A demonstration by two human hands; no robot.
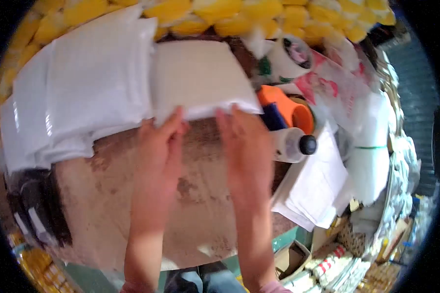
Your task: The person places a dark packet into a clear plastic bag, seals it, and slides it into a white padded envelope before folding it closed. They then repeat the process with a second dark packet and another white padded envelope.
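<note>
A white, flat, pillow-shaped plastic packet (pixel 203 78) lies at the back of the worn brown tabletop (pixel 195 195), its near edge towards me. My left hand (pixel 159 146) is at the left part of that edge, its fingers drawn together on the plastic. At the right part, my right hand (pixel 247 146) has its thumb and fingers on the same edge. Both hands are slightly blurred, and whatever their fingers do under the packet is hidden. Left of it, touching or overlapping its side, lies a stack of similar white packets (pixel 98 73).
Right of my right hand are a white bottle with a black cap (pixel 293 145), an orange tape dispenser (pixel 298 112), a white roll (pixel 291 58) and folded white bags (pixel 313 180). Yellow-filled bags (pixel 215 14) line the back. A cardboard box (pixel 293 259) stands low at the right.
</note>
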